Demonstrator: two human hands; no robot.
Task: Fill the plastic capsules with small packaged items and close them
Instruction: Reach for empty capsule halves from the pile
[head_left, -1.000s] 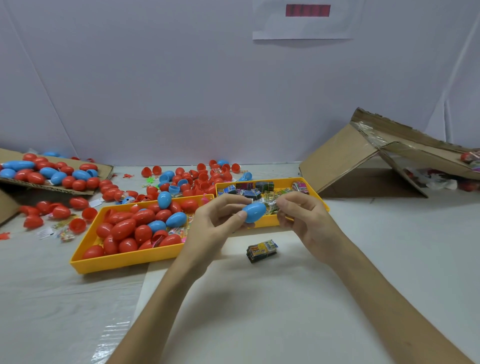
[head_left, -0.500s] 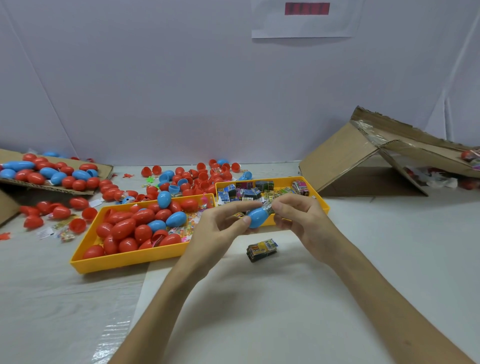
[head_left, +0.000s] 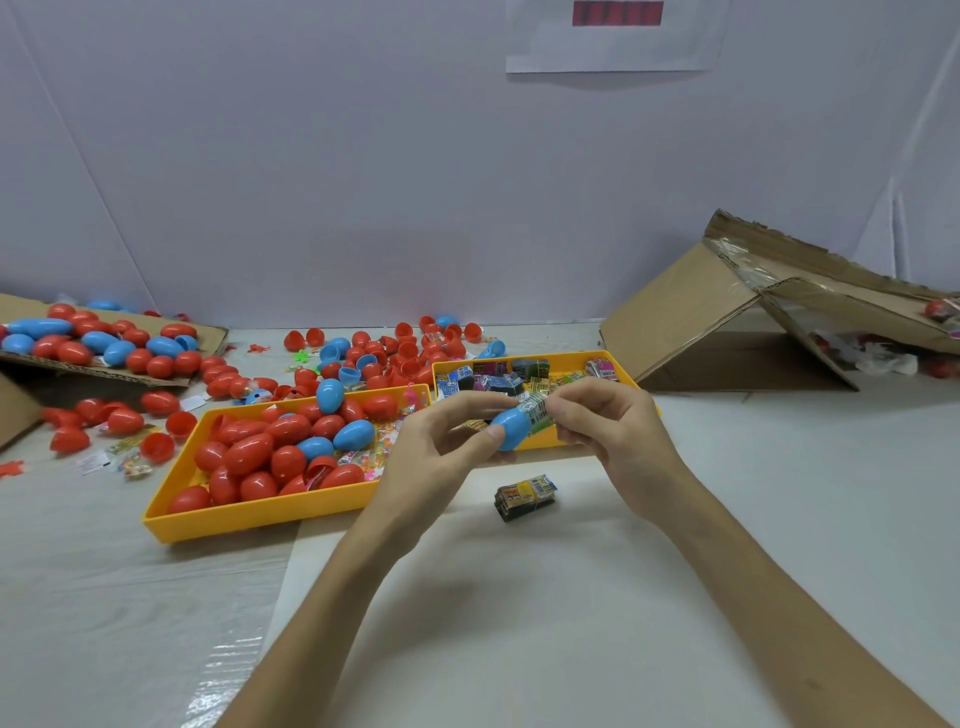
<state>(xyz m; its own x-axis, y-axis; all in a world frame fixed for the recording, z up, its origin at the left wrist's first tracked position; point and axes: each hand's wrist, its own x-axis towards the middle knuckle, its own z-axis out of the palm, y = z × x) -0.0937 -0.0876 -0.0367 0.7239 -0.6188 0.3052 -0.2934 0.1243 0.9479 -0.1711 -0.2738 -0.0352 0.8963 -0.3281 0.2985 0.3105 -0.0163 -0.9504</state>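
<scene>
My left hand (head_left: 441, 441) grips a blue capsule half (head_left: 511, 426) between thumb and fingers, above the front of the table. A small green and white packet (head_left: 537, 410) sticks out of its open end, pinched by the fingertips of my right hand (head_left: 613, 431). Just below the hands, another small packet (head_left: 525, 496) lies on the white sheet. Behind the hands stands a yellow tray (head_left: 613, 361) of small packets. The yellow tray (head_left: 249, 519) at the left holds several red and blue capsules.
Loose red and blue capsule halves (head_left: 395, 353) are scattered behind the trays. A cardboard flap (head_left: 93, 371) at the far left carries more capsules. A collapsed cardboard box (head_left: 727, 332) lies at the right. Small wrappers (head_left: 130, 462) lie left of the capsule tray.
The packet now shows further out of the blue half, and my right fingers have shifted on it. Both hands stay in about the same place.
</scene>
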